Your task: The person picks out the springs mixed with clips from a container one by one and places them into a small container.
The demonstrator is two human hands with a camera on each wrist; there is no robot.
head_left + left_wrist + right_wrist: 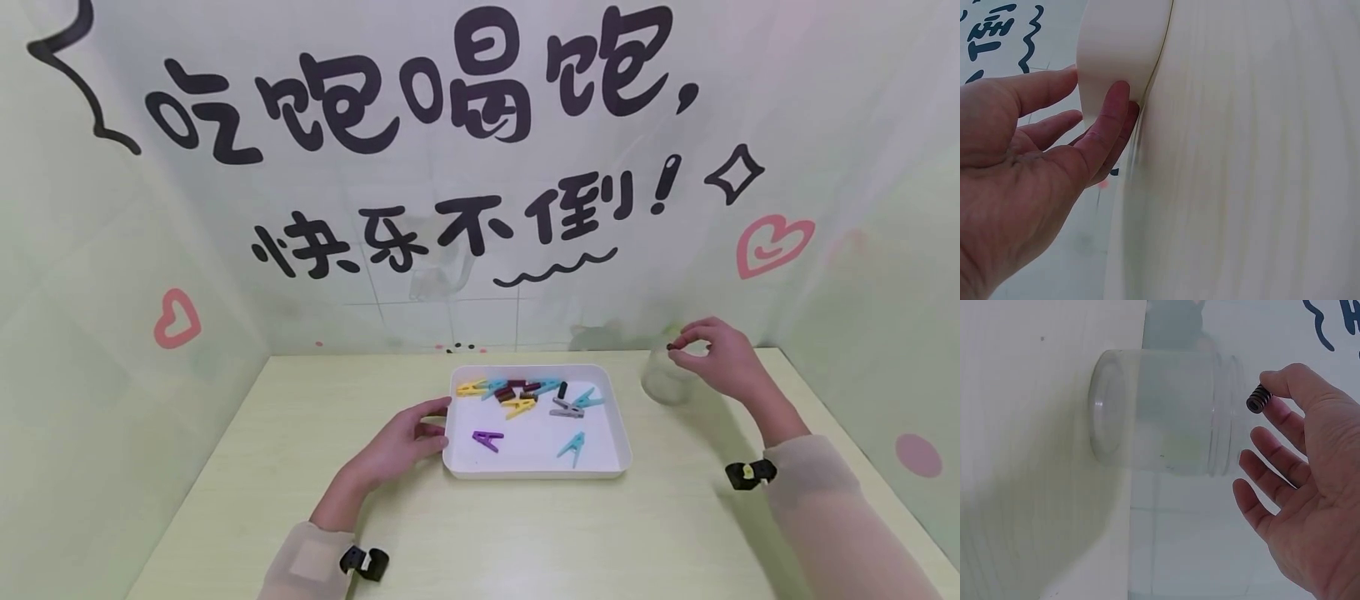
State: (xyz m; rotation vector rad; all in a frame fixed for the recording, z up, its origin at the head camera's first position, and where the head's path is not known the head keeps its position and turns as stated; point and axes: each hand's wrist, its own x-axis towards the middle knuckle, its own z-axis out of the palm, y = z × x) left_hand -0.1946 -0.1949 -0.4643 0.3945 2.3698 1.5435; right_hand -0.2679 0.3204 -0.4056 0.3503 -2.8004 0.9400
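Note:
My right hand pinches a small dark coil spring between thumb and index finger, its other fingers spread. Just beyond those fingertips is the mouth of a clear jar, which stands upright on the table. The left hand touches the left side of a white tray, its fingers against the outer wall. Inside the tray lie a purple clip, a grey clip, several blue clips, two yellow clips, several dark red cylinders and a black one.
The pale wooden table ends at a back wall sheet with large black lettering and pink hearts. Similar sheets close off the left and right sides. Each wrist wears a black strap.

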